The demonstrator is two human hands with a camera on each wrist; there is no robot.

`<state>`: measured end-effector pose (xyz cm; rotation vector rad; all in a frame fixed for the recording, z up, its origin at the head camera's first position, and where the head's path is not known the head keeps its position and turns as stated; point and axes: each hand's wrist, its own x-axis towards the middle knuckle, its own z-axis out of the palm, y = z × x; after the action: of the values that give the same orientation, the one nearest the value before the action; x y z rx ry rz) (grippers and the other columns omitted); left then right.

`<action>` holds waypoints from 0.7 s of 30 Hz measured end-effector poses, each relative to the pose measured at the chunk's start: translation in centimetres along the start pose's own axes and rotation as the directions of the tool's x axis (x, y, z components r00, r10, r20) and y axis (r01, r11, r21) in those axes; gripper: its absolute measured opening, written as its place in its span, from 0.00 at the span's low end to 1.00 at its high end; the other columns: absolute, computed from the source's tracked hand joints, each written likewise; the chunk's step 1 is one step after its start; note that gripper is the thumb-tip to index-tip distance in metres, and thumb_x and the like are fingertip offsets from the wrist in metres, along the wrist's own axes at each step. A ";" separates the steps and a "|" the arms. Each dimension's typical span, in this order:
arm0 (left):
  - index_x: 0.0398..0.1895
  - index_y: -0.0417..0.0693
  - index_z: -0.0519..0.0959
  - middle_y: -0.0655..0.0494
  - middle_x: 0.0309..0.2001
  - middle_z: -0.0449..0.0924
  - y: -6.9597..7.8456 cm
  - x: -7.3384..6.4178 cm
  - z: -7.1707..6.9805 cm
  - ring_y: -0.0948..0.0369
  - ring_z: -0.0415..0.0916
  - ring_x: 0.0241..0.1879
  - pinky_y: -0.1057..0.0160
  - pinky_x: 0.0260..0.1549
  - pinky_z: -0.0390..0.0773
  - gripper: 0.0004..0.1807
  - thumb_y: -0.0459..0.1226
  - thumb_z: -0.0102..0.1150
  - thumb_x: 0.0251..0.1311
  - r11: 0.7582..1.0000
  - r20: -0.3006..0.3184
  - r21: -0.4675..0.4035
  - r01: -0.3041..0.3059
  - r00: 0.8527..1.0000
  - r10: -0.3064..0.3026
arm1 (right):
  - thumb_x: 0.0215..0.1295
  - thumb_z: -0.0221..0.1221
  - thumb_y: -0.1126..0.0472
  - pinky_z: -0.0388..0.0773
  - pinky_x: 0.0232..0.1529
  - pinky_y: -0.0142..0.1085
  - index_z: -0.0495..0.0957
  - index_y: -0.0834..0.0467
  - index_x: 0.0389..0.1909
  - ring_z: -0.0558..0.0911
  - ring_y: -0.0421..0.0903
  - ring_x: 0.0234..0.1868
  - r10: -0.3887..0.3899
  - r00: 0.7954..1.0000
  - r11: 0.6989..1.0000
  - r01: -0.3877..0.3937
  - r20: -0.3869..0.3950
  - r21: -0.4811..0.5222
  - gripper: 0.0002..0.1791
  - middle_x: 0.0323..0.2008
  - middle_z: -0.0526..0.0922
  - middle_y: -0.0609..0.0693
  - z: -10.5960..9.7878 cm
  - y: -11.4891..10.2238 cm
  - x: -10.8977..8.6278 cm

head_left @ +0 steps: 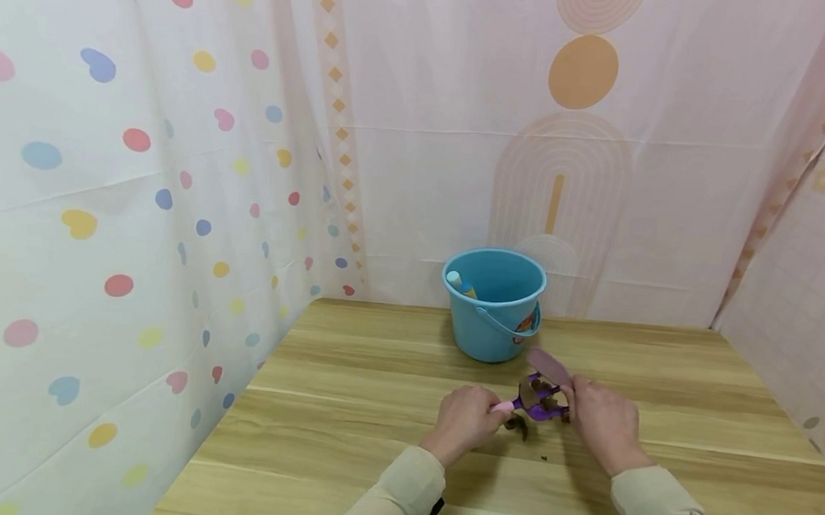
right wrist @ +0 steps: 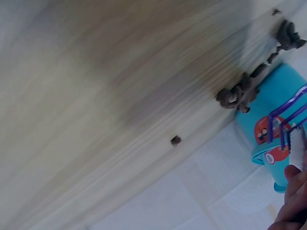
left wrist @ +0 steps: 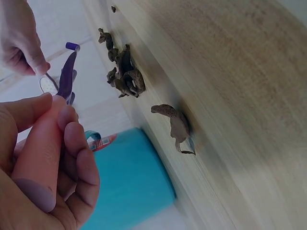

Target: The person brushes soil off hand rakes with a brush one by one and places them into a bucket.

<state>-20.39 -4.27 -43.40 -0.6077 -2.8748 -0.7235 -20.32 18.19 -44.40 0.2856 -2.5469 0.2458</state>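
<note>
My left hand grips the pink handle of a small purple hand rake. The rake is above the tabletop, its tines pointing toward my right hand. That hand pinches a flat, mauve, round-ended piece close to the tines; its exact kind is unclear. Beneath the tools, brown, curled, dry-looking pieces lie clustered on the wood. One curled piece sits apart from them, on the left hand's side. In the right wrist view, the purple tines appear beside the right fingertips.
A blue bucket stands behind the hands, its handle hanging down in front. Inside it leans a light-blue-ended stick. A small brown crumb lies on the wooden table. Patterned curtains close off the back and sides.
</note>
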 end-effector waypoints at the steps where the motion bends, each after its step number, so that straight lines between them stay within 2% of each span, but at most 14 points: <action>1: 0.20 0.55 0.82 0.67 0.14 0.67 0.0 0.0 0.0 0.67 0.63 0.17 0.67 0.18 0.62 0.15 0.47 0.62 0.64 1.000 0.007 -0.003 0.005 1.000 -0.005 | 0.67 0.62 0.57 0.63 0.09 0.40 0.73 0.59 0.24 0.67 0.45 0.10 0.011 1.000 1.000 -0.011 0.014 0.013 0.14 0.11 0.69 0.48 -0.1 0.0 0.0; 5: 0.26 0.54 0.86 0.68 0.17 0.70 0.0 0.0 -0.1 0.67 0.64 0.18 0.67 0.19 0.64 0.11 0.46 0.63 0.63 1.000 0.022 -0.011 0.020 1.000 -0.019 | 0.71 0.58 0.54 0.63 0.11 0.40 0.77 0.59 0.28 0.68 0.45 0.12 0.089 0.990 0.991 -0.099 0.106 0.094 0.14 0.11 0.68 0.46 -0.7 -0.2 0.2; 8: 0.26 0.54 0.86 0.67 0.17 0.70 0.0 -0.2 -0.1 0.67 0.64 0.18 0.67 0.19 0.64 0.12 0.47 0.62 0.64 1.000 0.024 -0.013 0.023 0.999 -0.022 | 0.74 0.53 0.52 0.63 0.14 0.40 0.78 0.59 0.32 0.69 0.45 0.15 0.146 0.970 0.969 -0.181 0.196 0.169 0.15 0.13 0.69 0.46 -1.3 -0.9 0.4; 11: 0.26 0.54 0.86 0.67 0.16 0.70 0.0 -0.3 -0.2 0.67 0.65 0.18 0.66 0.19 0.64 0.14 0.48 0.61 0.66 0.999 0.024 -0.025 0.021 1.000 -0.020 | 0.75 0.51 0.51 0.64 0.16 0.39 0.79 0.58 0.35 0.70 0.45 0.17 0.163 0.949 0.946 -0.228 0.270 0.231 0.16 0.16 0.71 0.46 -1.7 -1.7 0.7; 15: 0.25 0.54 0.86 0.68 0.16 0.70 0.1 -0.2 -0.3 0.67 0.65 0.18 0.66 0.19 0.65 0.16 0.49 0.60 0.66 0.999 0.017 -0.033 0.020 1.000 -0.020 | 0.74 0.53 0.52 0.65 0.17 0.39 0.80 0.59 0.36 0.71 0.44 0.19 0.135 0.945 0.942 -0.216 0.299 0.257 0.15 0.18 0.73 0.47 -1.7 -2.6 0.7; 21: 0.18 0.57 0.80 0.67 0.13 0.66 0.2 0.1 -0.4 0.67 0.63 0.17 0.66 0.18 0.63 0.19 0.50 0.58 0.68 0.999 0.005 -0.023 0.023 1.000 -0.023 | 0.73 0.54 0.53 0.65 0.16 0.41 0.74 0.56 0.26 0.70 0.46 0.17 0.162 0.943 0.958 -0.221 0.291 0.183 0.16 0.16 0.70 0.47 -1.4 -2.6 0.5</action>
<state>-20.37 -4.25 -42.96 -0.5814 -2.8860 -0.7611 -19.32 15.93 -42.71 0.1574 -2.8293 0.5958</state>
